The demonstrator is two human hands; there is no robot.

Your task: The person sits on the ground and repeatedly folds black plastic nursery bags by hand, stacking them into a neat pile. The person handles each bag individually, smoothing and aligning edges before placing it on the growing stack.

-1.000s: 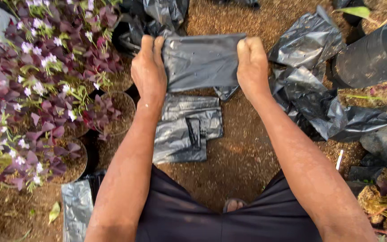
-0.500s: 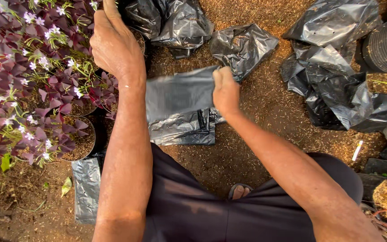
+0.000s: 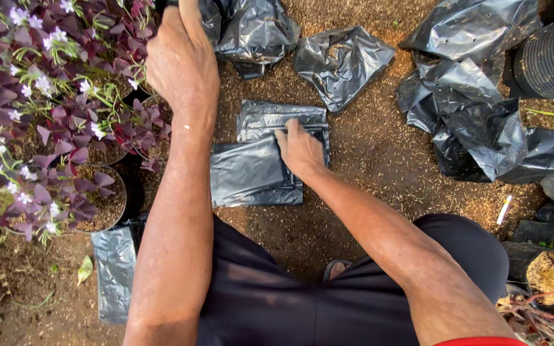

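Head | right hand (image 3: 299,150) flat on stacked bags (image 3: 251,173) (empty) | left hand (image 3: 181,61) grip unclear | pot (image 3: 100,198) holds soil

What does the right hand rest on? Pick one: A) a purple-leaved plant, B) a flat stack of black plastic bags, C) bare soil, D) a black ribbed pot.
B: the right hand lies palm down on the flat stack of black plastic bags on the ground.

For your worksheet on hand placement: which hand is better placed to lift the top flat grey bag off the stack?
Probably the right hand: it rests on the flat grey bag. The left hand is up by the crumpled bags.
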